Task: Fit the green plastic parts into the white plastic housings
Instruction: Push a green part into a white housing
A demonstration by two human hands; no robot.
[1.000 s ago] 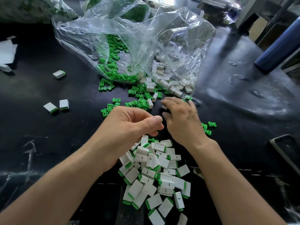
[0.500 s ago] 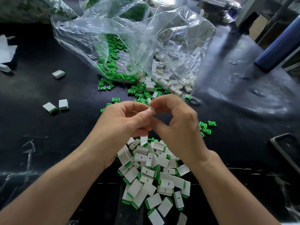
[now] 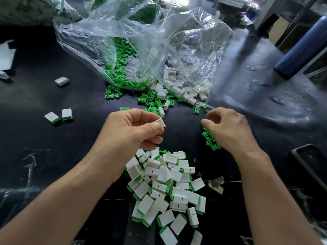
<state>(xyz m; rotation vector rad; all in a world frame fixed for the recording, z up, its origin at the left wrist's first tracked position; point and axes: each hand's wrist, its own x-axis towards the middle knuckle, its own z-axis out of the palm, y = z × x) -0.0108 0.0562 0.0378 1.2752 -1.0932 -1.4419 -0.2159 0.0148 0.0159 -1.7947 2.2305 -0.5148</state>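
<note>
Your left hand (image 3: 131,131) pinches a white housing (image 3: 161,123) above the finished pile (image 3: 164,188); right hand (image 3: 230,129) curled, contents unclear; many green parts (image 3: 150,103) wait beyond it.

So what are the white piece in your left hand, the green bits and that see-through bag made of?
The white housing in the left hand: looks like rigid moulded plastic, matt, with crisp edges. The green parts: probably hard plastic too, slight sheen, identical moulded shapes. The bag: thin clear plastic film, crinkled, shiny with glare.
</note>
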